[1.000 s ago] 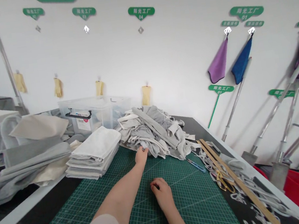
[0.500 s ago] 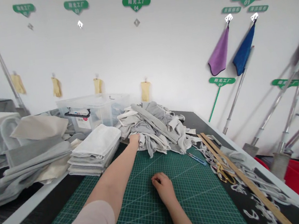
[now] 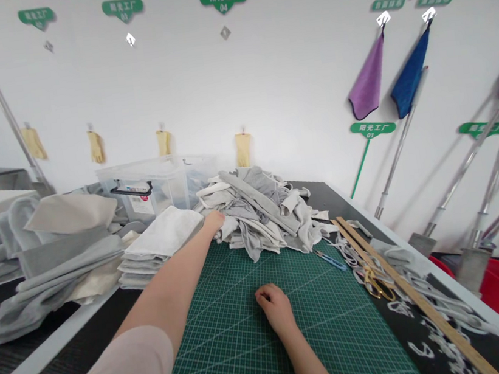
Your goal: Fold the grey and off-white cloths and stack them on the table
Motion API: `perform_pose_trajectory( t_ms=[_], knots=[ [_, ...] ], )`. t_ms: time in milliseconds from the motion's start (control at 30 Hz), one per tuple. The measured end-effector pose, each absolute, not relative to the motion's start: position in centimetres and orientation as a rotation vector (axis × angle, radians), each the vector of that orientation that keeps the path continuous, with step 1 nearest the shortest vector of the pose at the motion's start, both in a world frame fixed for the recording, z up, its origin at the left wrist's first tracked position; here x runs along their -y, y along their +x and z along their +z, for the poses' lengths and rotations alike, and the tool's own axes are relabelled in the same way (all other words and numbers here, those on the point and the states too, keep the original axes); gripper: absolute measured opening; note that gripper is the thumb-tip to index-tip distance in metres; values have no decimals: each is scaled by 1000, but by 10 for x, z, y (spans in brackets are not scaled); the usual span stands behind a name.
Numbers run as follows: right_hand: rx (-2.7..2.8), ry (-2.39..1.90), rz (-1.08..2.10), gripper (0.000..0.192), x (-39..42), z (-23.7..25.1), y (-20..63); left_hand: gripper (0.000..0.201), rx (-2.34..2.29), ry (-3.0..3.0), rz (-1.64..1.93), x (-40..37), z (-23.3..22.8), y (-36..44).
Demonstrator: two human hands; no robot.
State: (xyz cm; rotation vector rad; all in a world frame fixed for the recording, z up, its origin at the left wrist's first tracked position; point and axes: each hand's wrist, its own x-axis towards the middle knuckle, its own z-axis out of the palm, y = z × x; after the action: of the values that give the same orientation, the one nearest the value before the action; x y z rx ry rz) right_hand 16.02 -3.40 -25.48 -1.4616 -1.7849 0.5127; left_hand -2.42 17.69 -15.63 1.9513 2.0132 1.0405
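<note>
1. Far to the left of the reaching hand: loose grey and cream fabric [image 3: 50, 250] heaped on the side bench, apart from the work in hand.
2. Just left of the grip: folded stack of white cloths [image 3: 160, 242], its near corner touching the forearm, with a clear storage box [image 3: 148, 188] behind it.
3. Left hand [image 3: 214, 220]: stretched to the near-left edge of the pile of grey scraps [image 3: 257, 213], fingers buried in the cloth; looks closed on a fold, though the fingertips are hidden, so cannot tell for certain.
4. Change over the last second: reached further up and leftward, from the front edge of the pile at the mat to its upper left flank beside the stack. Judged as a deeper purchase on one piece, with nothing yet drawn clear.
5. Nearer than the grip, on the green cutting mat [image 3: 235, 360]: right hand [image 3: 274, 306], loosely curled into a fist, knuckles resting on the mat, holding nothing that shows; hardly shifted in that second.
6. Right of the grip: blue-handled snips [image 3: 330, 259] at the mat's edge, then yellow-handled scissors [image 3: 374, 281], a long wooden ruler [image 3: 411, 297] and white trimmings [image 3: 435, 309] strewn along the dark table.
</note>
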Motion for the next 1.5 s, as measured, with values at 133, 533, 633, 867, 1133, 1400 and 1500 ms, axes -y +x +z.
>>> perform_pose_trajectory(
  t_ms=[133,533,633,867,1133,1400,1500],
  knots=[
    [1796,-1504,530,17,32,-256,160,29,-1998,2072,674,-157,-174,-39],
    [1775,-1484,542,18,32,-257,160,34,-1408,2302,797,-89,-199,18],
    [1765,-1499,548,18,33,-255,159,13,-1371,2116,880,-90,-209,30],
    [1752,-1496,555,18,31,-255,160,27,-1317,1391,1091,-114,-193,37],
    [1726,-1468,584,20,29,-260,160,15,-946,847,1421,-109,-159,15],
    [1500,-1310,821,15,27,-265,162,14,-654,903,1445,-57,-105,0],
    [1412,-1256,907,14,29,-265,162,15,-678,1147,1360,-31,-82,-2]
  ],
)
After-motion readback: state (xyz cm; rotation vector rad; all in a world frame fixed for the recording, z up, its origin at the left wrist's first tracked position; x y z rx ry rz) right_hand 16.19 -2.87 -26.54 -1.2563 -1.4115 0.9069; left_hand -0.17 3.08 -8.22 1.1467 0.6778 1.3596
